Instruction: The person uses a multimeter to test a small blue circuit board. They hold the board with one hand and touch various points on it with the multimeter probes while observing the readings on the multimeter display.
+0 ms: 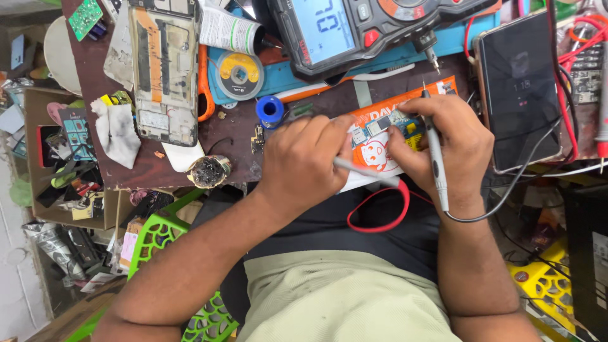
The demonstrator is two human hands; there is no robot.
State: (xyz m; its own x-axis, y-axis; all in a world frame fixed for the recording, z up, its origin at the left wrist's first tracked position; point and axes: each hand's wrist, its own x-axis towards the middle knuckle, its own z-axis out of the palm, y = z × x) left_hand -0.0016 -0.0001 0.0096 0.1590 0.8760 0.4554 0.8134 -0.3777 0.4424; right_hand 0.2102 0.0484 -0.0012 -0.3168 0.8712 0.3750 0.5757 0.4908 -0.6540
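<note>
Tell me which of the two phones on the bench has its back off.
The phone at upper left: its insides and orange strip are exposed. The other phone, at right, is closed, showing a dark glossy face.

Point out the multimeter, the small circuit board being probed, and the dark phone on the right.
Multimeter (pixel 326 28), head view: on its lit display.
Circuit board (pixel 380 126), head view: on the bare part between the two hands.
Dark phone (pixel 519 88), head view: on the middle of its black screen.
</note>
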